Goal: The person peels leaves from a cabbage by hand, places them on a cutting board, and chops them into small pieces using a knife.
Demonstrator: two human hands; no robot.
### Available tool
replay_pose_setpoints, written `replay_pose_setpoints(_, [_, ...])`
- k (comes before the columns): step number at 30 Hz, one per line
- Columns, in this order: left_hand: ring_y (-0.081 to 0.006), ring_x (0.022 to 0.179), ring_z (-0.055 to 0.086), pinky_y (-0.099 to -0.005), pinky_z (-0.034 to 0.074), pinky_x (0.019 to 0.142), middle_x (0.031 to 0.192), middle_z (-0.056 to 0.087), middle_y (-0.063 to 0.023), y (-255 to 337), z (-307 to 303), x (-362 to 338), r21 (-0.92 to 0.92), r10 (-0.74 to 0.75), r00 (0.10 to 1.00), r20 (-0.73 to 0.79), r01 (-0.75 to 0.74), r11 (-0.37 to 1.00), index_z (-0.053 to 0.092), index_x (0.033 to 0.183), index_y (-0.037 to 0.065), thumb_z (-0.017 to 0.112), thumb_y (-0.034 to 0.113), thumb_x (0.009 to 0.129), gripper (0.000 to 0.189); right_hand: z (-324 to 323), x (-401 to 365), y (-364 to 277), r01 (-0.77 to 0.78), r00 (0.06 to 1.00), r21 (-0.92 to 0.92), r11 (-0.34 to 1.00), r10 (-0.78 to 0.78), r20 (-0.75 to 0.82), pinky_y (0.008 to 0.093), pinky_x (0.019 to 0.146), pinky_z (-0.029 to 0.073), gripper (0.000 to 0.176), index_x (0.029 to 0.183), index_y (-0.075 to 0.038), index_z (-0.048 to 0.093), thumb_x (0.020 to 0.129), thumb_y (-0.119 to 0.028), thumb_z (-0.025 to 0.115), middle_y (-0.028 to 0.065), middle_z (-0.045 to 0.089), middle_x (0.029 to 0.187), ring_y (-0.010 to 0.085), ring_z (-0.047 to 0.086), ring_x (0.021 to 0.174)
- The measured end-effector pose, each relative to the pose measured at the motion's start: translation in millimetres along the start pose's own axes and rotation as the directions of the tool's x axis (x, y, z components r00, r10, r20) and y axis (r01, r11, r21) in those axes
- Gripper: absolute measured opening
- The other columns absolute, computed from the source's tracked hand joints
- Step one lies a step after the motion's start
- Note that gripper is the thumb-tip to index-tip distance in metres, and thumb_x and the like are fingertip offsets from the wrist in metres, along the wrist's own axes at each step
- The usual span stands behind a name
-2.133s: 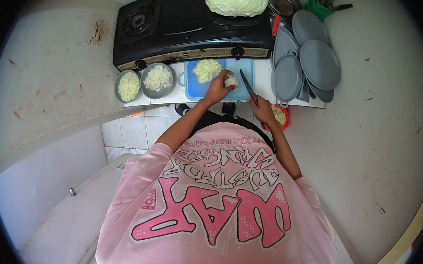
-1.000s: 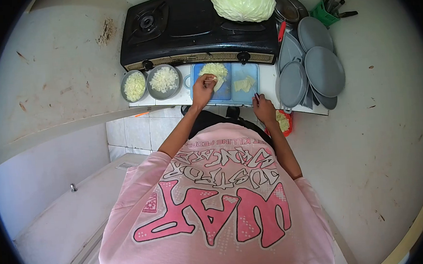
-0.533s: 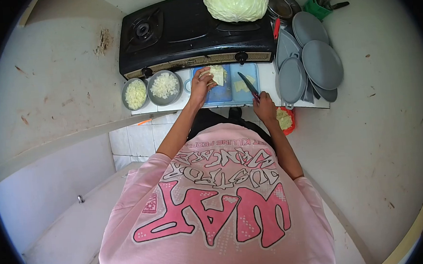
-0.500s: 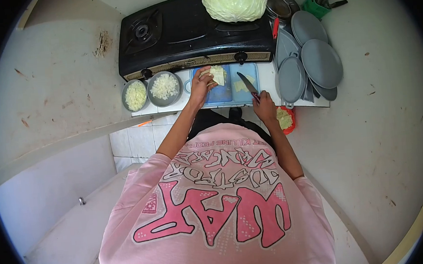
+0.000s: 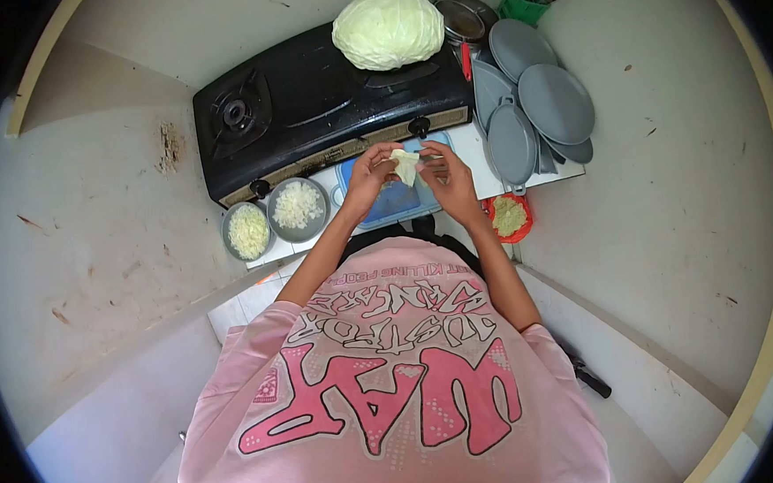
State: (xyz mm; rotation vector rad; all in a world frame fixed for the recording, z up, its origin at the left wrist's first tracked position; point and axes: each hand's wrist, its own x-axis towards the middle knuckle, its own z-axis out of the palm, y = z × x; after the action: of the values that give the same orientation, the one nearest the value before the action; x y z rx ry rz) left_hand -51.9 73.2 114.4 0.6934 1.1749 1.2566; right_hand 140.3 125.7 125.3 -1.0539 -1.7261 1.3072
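Note:
A pale piece of cabbage leaf (image 5: 406, 167) is held up above the blue cutting board (image 5: 395, 204). My left hand (image 5: 369, 181) pinches its left side, fingers closed. From the other side, my right hand (image 5: 448, 181) grips the leaf's right edge between thumb and fingers. Most of the board's right half lies behind my right hand and forearm, and no knife shows. Left of the board stand a grey bowl (image 5: 324, 212) of chopped white pieces and a smaller grey bowl (image 5: 226, 242) of finely cut cabbage.
A black gas stove (image 5: 306, 91) runs behind the board, with a whole cabbage (image 5: 389, 29) on top. Grey plates (image 5: 557, 104) lean at the right near a green holder (image 5: 521, 7) of utensils. A red container (image 5: 497, 221) with greenish scraps sits below the counter's right end.
My right hand has moved left from the knife to the cabbage leaf, and the knife is out of sight. The leaf is now between both hands. The camera view has tilted.

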Motion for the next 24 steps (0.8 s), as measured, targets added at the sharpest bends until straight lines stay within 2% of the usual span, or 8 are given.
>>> replay_pose_setpoints(2, [-0.0107,0.099,0.064,-0.0269,0.052,0.081,0.112,0.068,-0.0029,14,-1,-1,0.046,0.034,0.999,0.035,-0.036,0.998,0.064,0.127,0.006,0.058,0.006,0.1,0.028,11,9,-15,0.049,0.999,-0.023,0.999,-0.05,-0.014,0.0311,0.075,0.056,0.033,0.124,-0.004,0.065,0.093,-0.009,0.073,0.0155,0.071,0.111,0.0191,0.072,0.092])
replay_pose_setpoints(5, [-0.01,0.097,0.064,-0.0261,0.052,0.079,0.113,0.068,-0.0033,29,-8,0,0.106,0.07,0.995,0.075,-0.078,0.991,0.064,0.126,0.005,0.061,0.009,0.101,0.026,23,15,-23,-0.001,0.999,-0.023,1.0,0.0,-0.049,0.0277,0.08,0.055,0.022,0.116,0.001,0.069,0.094,-0.005,0.071,0.0112,0.073,0.099,0.0138,0.069,0.088])
replay_pose_setpoints(6, [-0.01,0.097,0.064,-0.026,0.052,0.08,0.113,0.068,-0.0033,33,-11,0,0.132,0.071,0.994,0.085,-0.082,0.988,0.064,0.126,0.005,0.061,0.009,0.101,0.025,27,16,-29,-0.04,0.996,0.02,0.999,0.041,-0.075,0.0257,0.078,0.053,0.016,0.111,0.002,0.071,0.096,-0.005,0.07,0.008,0.073,0.094,0.0109,0.067,0.084])
replay_pose_setpoints(9, [-0.0099,0.096,0.064,-0.0257,0.052,0.081,0.11,0.068,-0.0031,39,-18,0,0.162,0.095,0.99,0.108,-0.112,0.98,0.064,0.124,0.004,0.061,0.006,0.1,0.025,33,16,-33,-0.165,0.983,0.129,0.978,0.174,-0.057,0.0232,0.076,0.051,0.015,0.11,0.002,0.07,0.098,-0.006,0.068,0.0047,0.072,0.095,0.008,0.065,0.084])
replay_pose_setpoints(12, [-0.0103,0.096,0.063,-0.0257,0.051,0.082,0.107,0.068,-0.0029,39,-24,1,0.179,0.133,0.981,0.144,-0.158,0.971,0.064,0.123,0.004,0.062,0.003,0.098,0.025,38,15,-46,-0.194,0.977,0.202,0.96,0.207,-0.044,0.0212,0.076,0.049,0.013,0.11,0.002,0.069,0.1,-0.006,0.066,0.0022,0.07,0.095,0.0057,0.062,0.084])
replay_pose_setpoints(18, [-0.0103,0.095,0.063,-0.0261,0.05,0.085,0.106,0.068,-0.0027,50,-36,-3,0.214,0.139,0.968,0.211,-0.184,0.959,0.066,0.12,0.003,0.064,0.005,0.098,0.022,56,8,-52,-0.215,0.962,0.319,0.923,0.257,-0.095,0.0223,0.077,0.049,0.017,0.111,-0.001,0.067,0.097,-0.008,0.07,0.0029,0.07,0.097,0.0067,0.062,0.088])
replay_pose_setpoints(24, [-0.0076,0.09,0.062,-0.026,0.049,0.083,0.096,0.069,-0.0013,51,-44,-8,0.217,0.138,0.953,0.27,-0.2,0.955,0.07,0.109,0.002,0.067,0.012,0.099,0.014,74,-8,-63,-0.174,0.947,0.319,0.932,0.247,-0.205,0.0227,0.078,0.049,0.014,0.108,-0.001,0.067,0.095,-0.007,0.071,0.0017,0.068,0.095,0.0067,0.061,0.09])
